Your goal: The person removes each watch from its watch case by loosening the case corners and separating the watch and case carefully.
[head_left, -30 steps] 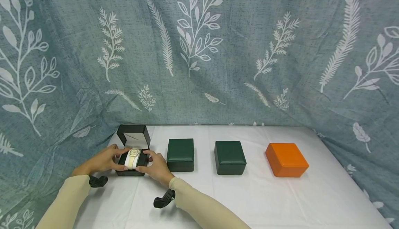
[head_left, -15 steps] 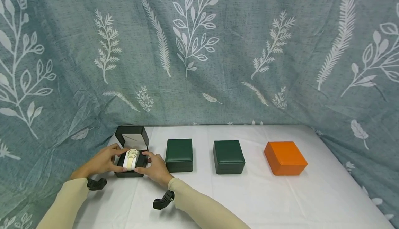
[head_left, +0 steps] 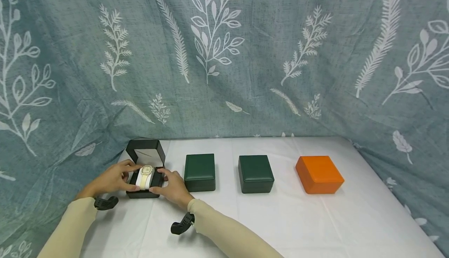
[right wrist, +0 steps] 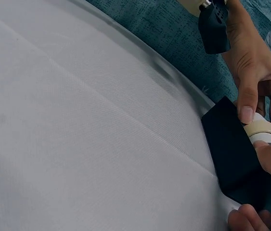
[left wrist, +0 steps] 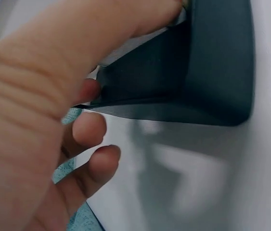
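A black watch box (head_left: 142, 195) stands at the table's left end with its lid raised, showing a pale lining. Inside it sits a cream wristwatch (head_left: 146, 170) with a gold-toned face, wrapped round a white cushion. My left hand (head_left: 117, 177) grips the watch and cushion from the left, thumb in front and index finger behind. From the other side my right hand (head_left: 175, 188) holds it the same way. In the right wrist view the cream strap (right wrist: 265, 127) shows between the two thumbs. The left wrist view shows the box's dark side (left wrist: 222, 62), with the watch hidden.
Two closed dark green boxes (head_left: 200, 172) (head_left: 256, 174) stand in a row to the right of the black box. Farther right is a closed orange box (head_left: 320, 174). A patterned blue-green curtain (head_left: 224, 94) hangs behind the white-covered table (head_left: 280, 223).
The head view has shifted a little, so everything sits slightly left and higher. Both hands keep their hold on the watch in the box.
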